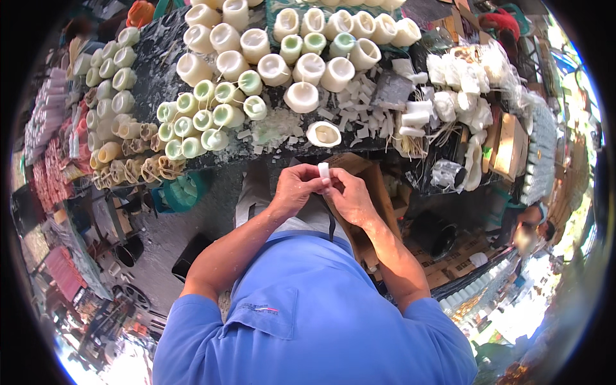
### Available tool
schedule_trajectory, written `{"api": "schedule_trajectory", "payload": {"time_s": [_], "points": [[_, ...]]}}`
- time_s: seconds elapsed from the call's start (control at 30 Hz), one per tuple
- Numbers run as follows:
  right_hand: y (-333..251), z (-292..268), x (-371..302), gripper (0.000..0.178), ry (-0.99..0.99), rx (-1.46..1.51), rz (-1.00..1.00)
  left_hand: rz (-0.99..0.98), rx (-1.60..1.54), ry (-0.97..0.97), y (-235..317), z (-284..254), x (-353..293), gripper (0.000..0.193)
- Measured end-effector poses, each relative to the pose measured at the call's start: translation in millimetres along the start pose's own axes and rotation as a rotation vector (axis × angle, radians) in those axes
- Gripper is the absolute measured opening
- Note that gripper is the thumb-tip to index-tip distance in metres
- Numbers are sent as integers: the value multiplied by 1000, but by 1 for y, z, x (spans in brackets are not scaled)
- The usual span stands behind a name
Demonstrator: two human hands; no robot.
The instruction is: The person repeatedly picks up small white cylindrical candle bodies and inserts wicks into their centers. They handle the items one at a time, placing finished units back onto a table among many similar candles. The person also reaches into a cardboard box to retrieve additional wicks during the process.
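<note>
Both hands meet just in front of the table's near edge. The left hand [298, 187] and the right hand [348, 192] pinch a small white block [324, 171] upright between thumbs and fingertips; it is smooth, narrow and waxy-looking. Pale specks dot both forearms.

Beyond the block, near the edge of the black table [152, 64], sits a cream wax cup [324, 134] with a thick, uneven rim around a hollow. The tabletop is smeared and crusted with whitish residue. Behind the cup stand squat cream candles [255, 43], round and matte with slightly sunken tops; to the left cluster smaller pale green candles [228, 115], some trailing thin wicks. Jagged white chunks [359, 102] lie scattered to the right.

The block's lower end is covered by the fingers, as are the palms' inner sides. The table's far rows are cut off at the upper edge. A cardboard box [378, 192] is partly hidden behind the right forearm, and the fisheye rim blurs the outer clutter.
</note>
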State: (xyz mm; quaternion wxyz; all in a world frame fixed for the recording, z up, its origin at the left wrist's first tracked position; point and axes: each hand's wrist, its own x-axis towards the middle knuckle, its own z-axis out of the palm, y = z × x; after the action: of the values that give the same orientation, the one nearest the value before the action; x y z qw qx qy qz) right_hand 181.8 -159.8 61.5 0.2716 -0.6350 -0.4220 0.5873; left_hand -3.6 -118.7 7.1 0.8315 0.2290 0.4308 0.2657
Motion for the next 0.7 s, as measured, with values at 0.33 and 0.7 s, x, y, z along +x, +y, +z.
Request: {"api": "schedule_trajectory", "payload": {"time_s": [0.33, 0.7], "points": [[-25, -39, 62, 10, 300, -897, -415, 445, 748, 277, 10, -41, 45, 50], [-40, -48, 63, 9, 334, -1043, -413, 612, 885, 111, 54, -41, 70, 51]]}}
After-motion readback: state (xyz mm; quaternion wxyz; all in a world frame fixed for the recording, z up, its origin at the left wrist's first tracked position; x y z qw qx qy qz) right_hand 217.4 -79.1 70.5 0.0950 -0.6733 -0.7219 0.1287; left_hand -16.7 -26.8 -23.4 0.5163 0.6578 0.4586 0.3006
